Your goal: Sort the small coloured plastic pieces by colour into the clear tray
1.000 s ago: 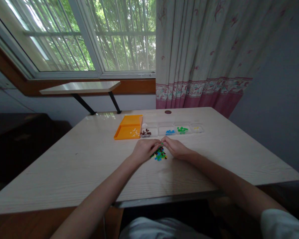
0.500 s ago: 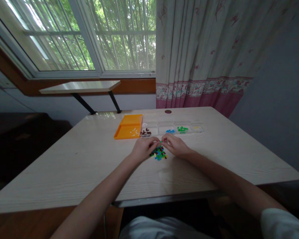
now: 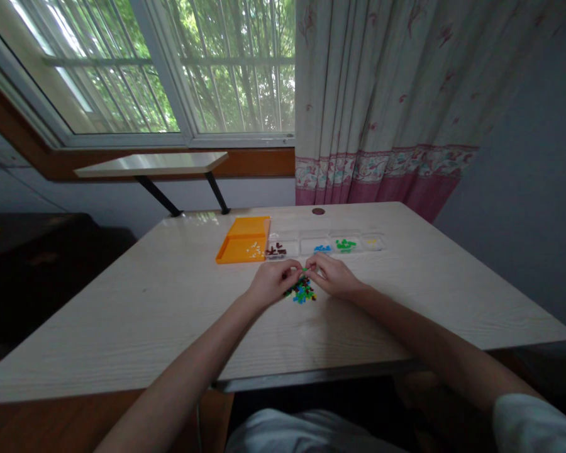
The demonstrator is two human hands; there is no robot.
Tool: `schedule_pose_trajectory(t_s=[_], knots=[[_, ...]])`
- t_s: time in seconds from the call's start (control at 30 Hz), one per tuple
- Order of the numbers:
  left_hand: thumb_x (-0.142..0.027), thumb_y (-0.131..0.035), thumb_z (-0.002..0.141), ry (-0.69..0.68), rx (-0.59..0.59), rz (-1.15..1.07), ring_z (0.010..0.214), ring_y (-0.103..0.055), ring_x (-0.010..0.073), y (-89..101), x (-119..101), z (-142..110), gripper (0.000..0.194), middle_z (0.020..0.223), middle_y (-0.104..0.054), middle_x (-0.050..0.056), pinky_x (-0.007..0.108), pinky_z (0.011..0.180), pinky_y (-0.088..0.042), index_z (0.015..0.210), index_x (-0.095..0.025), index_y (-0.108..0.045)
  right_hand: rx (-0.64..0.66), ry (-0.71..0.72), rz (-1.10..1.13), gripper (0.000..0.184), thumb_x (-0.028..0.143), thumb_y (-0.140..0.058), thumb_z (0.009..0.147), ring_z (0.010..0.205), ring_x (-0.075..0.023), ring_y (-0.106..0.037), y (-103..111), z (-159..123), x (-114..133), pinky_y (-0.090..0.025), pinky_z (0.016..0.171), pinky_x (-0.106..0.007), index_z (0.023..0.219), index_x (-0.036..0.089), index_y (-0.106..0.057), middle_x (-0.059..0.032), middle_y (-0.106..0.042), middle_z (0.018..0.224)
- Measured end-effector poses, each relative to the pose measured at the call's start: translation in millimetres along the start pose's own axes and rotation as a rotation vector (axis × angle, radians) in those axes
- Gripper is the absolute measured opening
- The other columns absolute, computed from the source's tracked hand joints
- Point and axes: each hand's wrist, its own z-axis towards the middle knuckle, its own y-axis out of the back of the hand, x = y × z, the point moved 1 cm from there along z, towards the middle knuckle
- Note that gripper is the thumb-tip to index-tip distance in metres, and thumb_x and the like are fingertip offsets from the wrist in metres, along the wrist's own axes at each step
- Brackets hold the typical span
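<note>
My left hand (image 3: 273, 281) and my right hand (image 3: 334, 275) meet over the middle of the table, fingertips pinched close together. Between them shows a tiny green plastic piece (image 3: 304, 270), its exact shape too small to make out. Just below the fingers lies a loose pile of small plastic pieces (image 3: 303, 293) in green, blue, dark brown and yellow. The left fingers hide part of the pile's left side. Beyond the hands, a clear compartment tray (image 3: 292, 248) holds brown pieces (image 3: 276, 250), blue pieces (image 3: 322, 249), green pieces (image 3: 345, 245) and yellow pieces (image 3: 372, 242), sorted by colour.
An open orange box (image 3: 245, 226) with small white pieces (image 3: 255, 250) inside stands at the tray's left end. A raised shelf (image 3: 155, 165) on dark legs is fixed at the table's back left. The wooden table (image 3: 170, 327) reaches toward the window and curtain.
Both hands stay almost in place, fingertips still together over the pile. Only slight finger movement shows around the green piece.
</note>
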Motion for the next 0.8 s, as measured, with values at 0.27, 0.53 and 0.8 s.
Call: schedule_pose_trajectory(t_s=[0.27, 0.53, 0.8], knots=[[-0.029, -0.049, 0.08, 0.086, 0.194, -0.054, 0.051, -0.044, 0.0077, 16.1, 5, 4, 0.018, 0.055, -0.051, -0.003, 0.017, 0.048, -0.03, 0.084, -0.016, -0.062, -0.092, -0.038, -0.036, 0.017, 0.031, -0.043, 0.088, 0.079, -0.0156, -0.054, 14, -1, -5, -0.04, 0.07, -0.026, 0.092, 0.019, -0.053, -0.0057, -0.058, 0.087], [-0.021, -0.051, 0.07, 0.154, 0.465, -0.238, 0.053, -0.044, 0.0076, 31.2, 22, -1, 0.011, 0.059, -0.052, -0.002, 0.017, 0.049, -0.032, 0.07, -0.013, -0.059, -0.276, -0.084, -0.077, 0.018, 0.03, -0.039, 0.09, 0.08, -0.0175, -0.052, 35, -5, -18, -0.04, 0.073, -0.028, 0.089, 0.019, -0.054, -0.0061, -0.056, 0.084], [-0.019, -0.053, 0.065, 0.119, 0.544, -0.231, 0.055, -0.043, 0.0076, 30.2, 20, -1, 0.009, 0.058, -0.051, -0.003, 0.017, 0.051, -0.032, 0.065, -0.013, -0.06, -0.276, -0.079, -0.069, 0.02, 0.032, -0.038, 0.09, 0.08, -0.0182, -0.052, 34, -5, -16, -0.041, 0.074, -0.029, 0.089, 0.02, -0.054, -0.0066, -0.056, 0.085]])
